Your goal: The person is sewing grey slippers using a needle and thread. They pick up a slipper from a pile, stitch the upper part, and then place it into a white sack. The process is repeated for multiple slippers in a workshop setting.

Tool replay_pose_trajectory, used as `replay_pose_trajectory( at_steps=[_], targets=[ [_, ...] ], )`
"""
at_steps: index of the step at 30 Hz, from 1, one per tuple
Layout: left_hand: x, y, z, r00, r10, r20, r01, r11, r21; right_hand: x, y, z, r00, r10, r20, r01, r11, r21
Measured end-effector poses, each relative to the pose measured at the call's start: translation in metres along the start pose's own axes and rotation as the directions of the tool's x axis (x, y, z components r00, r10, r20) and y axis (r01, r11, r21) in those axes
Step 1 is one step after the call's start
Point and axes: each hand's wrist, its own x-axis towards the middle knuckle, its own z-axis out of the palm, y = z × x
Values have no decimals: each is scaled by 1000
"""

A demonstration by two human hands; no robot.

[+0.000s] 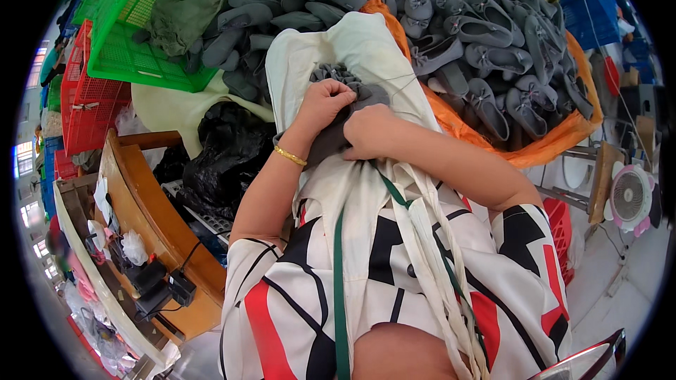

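In my lap, over a cream apron (pixel 405 63), a grey fabric shoe (pixel 371 94) lies between my hands. My left hand (pixel 322 107), a gold bracelet at its wrist, is closed in a pinch at the shoe's edge. My right hand (pixel 370 130) is closed round the shoe's near side, its fingertips mostly hidden. A fine thread runs off to the right above the apron. Just beyond my left hand sits a small heap of grey gathered fabric pieces (pixel 331 72); their exact kind is unclear.
Grey slippers (pixel 253 17) pile up ahead by a green plastic crate (pixel 134 49). An orange sack (pixel 521 158) at the right holds many grey shoes with bows. Black plastic bags (pixel 229 148) and a wooden table (pixel 151 218) stand left; a small fan (pixel 629 193) is at right.
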Motion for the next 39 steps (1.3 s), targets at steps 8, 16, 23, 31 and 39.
replay_pose_trajectory(
  at_steps=[8, 16, 23, 31, 39],
  targets=[
    [-3, 11, -2, 997, -75, 36, 78, 993, -89, -53, 31, -7, 988, 132, -75, -119, 981, 155],
    [-8, 9, -4, 996, -73, 47, 79, 988, -136, -97, 56, -20, 1000, -17, -21, 22, 88, 996],
    [-4, 4, -4, 997, -57, 55, 66, 981, -182, -55, 51, -20, 991, 89, -99, 81, 189, 979],
    [-11, 12, -2, 993, -108, 44, 114, 979, -169, -32, 65, -13, 917, 112, -383, 3, 958, 287],
    [-9, 9, 0, 993, -112, 38, 117, 979, -167, -26, 63, -2, 876, 61, -478, -73, 997, -7]
  ],
)
